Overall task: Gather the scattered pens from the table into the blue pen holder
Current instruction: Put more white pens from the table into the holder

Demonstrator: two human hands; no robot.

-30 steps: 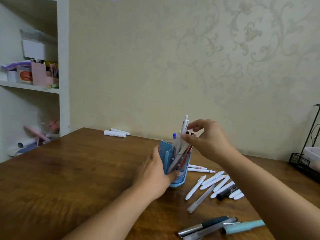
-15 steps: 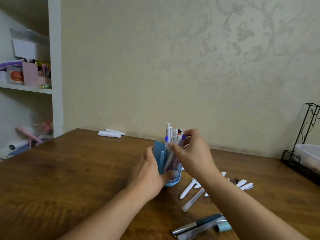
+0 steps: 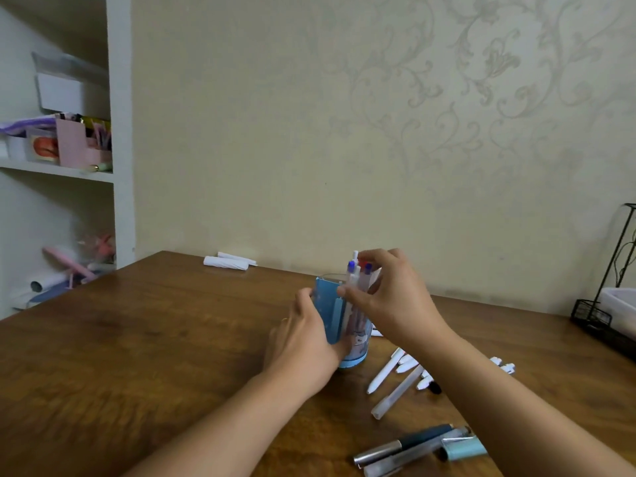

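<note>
The blue pen holder stands upright on the brown table, with several white pens sticking out of its top. My left hand grips its left side. My right hand pinches the bunch of white pens standing in the holder, thumb on the near side and fingers over their tops. More white pens lie scattered right of the holder, partly hidden by my right forearm. A dark blue pen, a grey pen and a light blue one lie at the near edge.
Two white rolled items lie at the table's far edge by the wall. A black wire rack with a white box stands at the far right. White shelves with clutter stand to the left.
The pens my right hand holds have dropped deeper into the holder and stand more upright. My right hand came lower and closer to the holder's rim; my left hand kept its grip.
</note>
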